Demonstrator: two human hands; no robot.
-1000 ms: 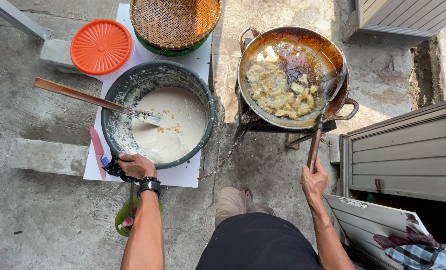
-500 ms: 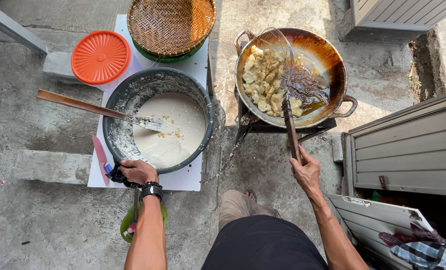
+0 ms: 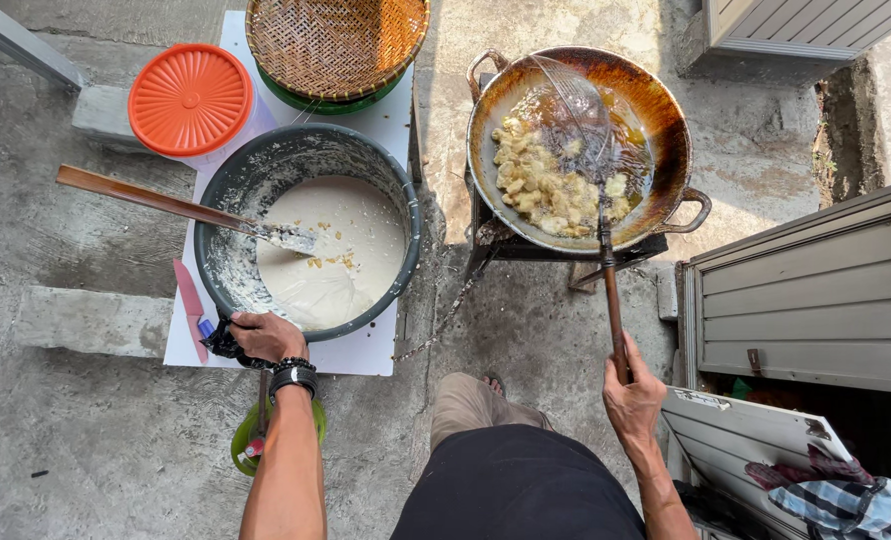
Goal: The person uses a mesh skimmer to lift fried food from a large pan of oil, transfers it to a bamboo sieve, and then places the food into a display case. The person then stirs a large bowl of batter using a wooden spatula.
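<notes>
My left hand [image 3: 266, 335] rests on the near rim of a large dark basin [image 3: 228, 200] of pale batter, fingers curled over a dark cloth. A wooden-handled spatula [image 3: 166, 204] lies in the batter. My right hand [image 3: 633, 395] grips the long handle of a wire skimmer [image 3: 606, 260], whose mesh head sits over the oil in a wok [image 3: 666, 120]. Pale fritter pieces [image 3: 541, 185] float on the wok's left side. The wok stands on a low metal stove [image 3: 496, 240].
An orange-lidded tub [image 3: 191, 98] and a woven basket [image 3: 336, 40] on a green bowl stand behind the basin on a white board [image 3: 366, 350]. A pink knife [image 3: 190, 300] lies at the board's left edge. A grey metal box [image 3: 816, 300] stands at right, a checked cloth [image 3: 856, 505] below it.
My right hand has swung the skimmer from the wok's right rim toward its middle, and the fritters have gathered at the left. My left hand has stayed on the basin's rim.
</notes>
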